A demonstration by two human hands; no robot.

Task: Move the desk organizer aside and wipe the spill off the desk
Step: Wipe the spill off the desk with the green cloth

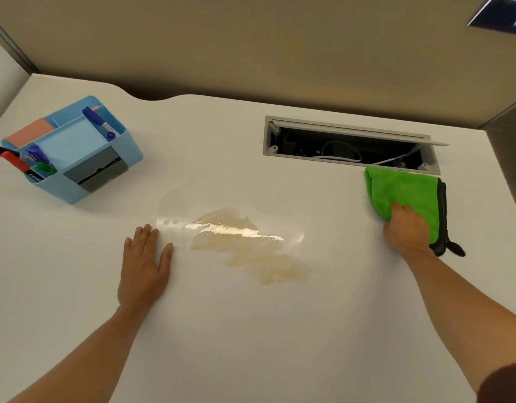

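Light-blue organizer [76, 158], green black-edged cloth [405, 199], yellowish-tan spill [251, 251] on white desk [251, 344].

Organizer [76, 152] upper left w/ markers [101, 123]. Spill [245, 245] at frame center on desk [251, 330]. Left hand [145, 266] flat beside it; right hand [406, 231] gripping green cloth [402, 193], right side.

An office cubicle, a smooth white desk [280, 330] with tan divider walls [251, 45] behind it, a grey open hatch for cables [351, 145] in the desktop, a light blue plastic desk organizer [76, 152] holding marker pens [101, 123]
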